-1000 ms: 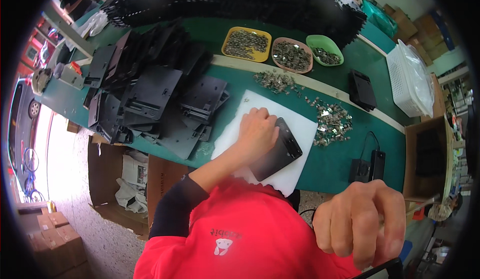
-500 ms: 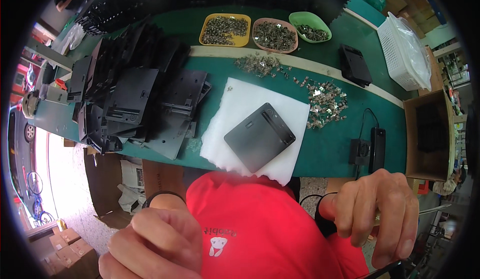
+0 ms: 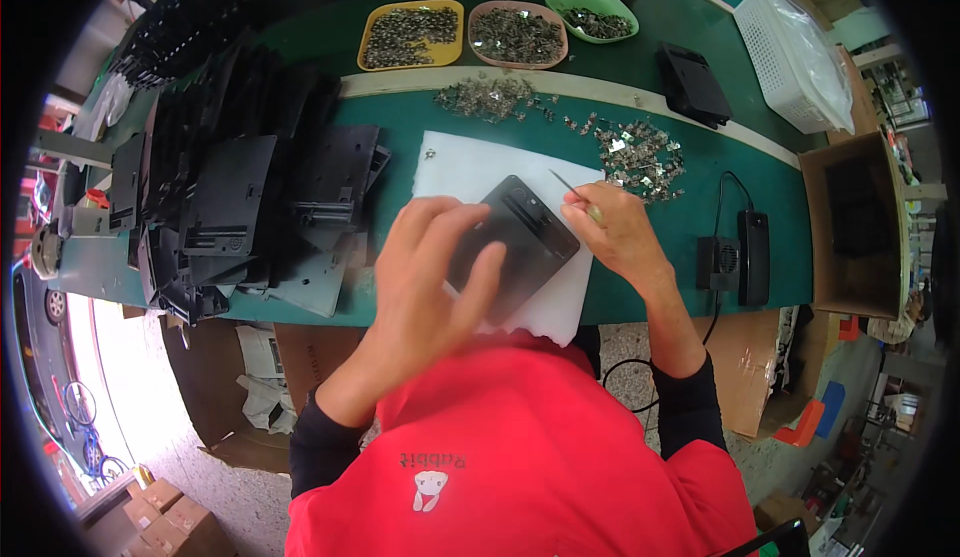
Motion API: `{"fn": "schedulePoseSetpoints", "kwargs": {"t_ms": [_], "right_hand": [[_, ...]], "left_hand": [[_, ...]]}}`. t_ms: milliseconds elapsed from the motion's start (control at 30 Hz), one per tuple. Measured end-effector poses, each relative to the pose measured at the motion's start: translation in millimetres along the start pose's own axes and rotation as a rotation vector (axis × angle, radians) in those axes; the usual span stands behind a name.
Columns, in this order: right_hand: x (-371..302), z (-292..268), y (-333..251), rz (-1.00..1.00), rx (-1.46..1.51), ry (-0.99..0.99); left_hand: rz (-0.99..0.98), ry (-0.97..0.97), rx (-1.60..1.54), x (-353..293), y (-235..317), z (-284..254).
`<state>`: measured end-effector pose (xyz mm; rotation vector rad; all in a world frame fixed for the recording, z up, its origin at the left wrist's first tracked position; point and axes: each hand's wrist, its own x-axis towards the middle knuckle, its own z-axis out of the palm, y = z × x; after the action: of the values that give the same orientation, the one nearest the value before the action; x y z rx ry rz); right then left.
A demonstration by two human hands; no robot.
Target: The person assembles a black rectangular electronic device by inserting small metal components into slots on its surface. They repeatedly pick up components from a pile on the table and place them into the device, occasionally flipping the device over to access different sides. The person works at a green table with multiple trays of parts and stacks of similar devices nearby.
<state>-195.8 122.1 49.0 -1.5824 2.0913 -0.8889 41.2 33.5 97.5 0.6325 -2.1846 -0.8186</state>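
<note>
A flat black plastic panel lies aslant on a white foam sheet. Over its left side hovers my left hand, fingers spread and thumb apart; whether a fingertip touches the panel I cannot tell. Beside the panel's right edge, my right hand is closed on a thin pointed metal tool. The tool's tip points up and to the left, and a yellowish part shows by the fingers. Just beyond the right hand, small metal clips lie loose on the green table.
Stacked black panels crowd the left. Along the back stand yellow, pink and green trays of metal parts. A black device with a cord, a cardboard box and a white basket are at right.
Both hands have moved from near my body up to the panel. The left hand has opened out; the right has brought the pointed tool over the foam. The view has shifted slightly.
</note>
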Motion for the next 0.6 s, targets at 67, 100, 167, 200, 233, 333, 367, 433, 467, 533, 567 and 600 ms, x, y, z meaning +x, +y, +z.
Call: {"fn": "schedulePoseSetpoints", "kwargs": {"t_ms": [67,100,167,200,233,333,367,433,467,533,567,600], "right_hand": [[0,6,3,0.0,0.038,-0.004],[0,10,4,0.019,0.034,0.006],[0,12,1,0.018,0.028,-0.068],[0,12,0,0.019,0.023,-0.103],[-1,14,1,0.026,0.034,-0.098],[1,16,3,0.072,0.069,-0.126],[2,12,0,0.109,0.077,-0.163],[4,7,-1,0.152,0.118,-0.192],[4,7,1,0.163,0.153,-0.193],[2,7,3,0.146,0.212,-0.14],[2,8,2,0.111,0.236,-0.085],[3,9,2,0.074,0.263,-0.032]], "left_hand": [[-0.102,-0.119,0.247,-8,-28,28],[-0.123,-0.166,0.339,-12,-39,37],[-0.183,-0.234,0.441,-14,-48,47],[-0.191,-0.228,0.41,-12,-49,49],[-0.2,-0.221,0.38,-11,-52,50],[-0.244,-0.204,0.274,-5,-53,49],[-0.261,-0.199,0.237,-4,-53,49],[-0.386,-0.224,0.129,1,-53,47],[-0.447,-0.237,0.075,3,-54,45],[-0.492,-0.23,-0.079,11,-52,41],[-0.514,-0.225,-0.155,15,-50,37],[-0.422,-0.172,-0.15,19,-45,30]]}}
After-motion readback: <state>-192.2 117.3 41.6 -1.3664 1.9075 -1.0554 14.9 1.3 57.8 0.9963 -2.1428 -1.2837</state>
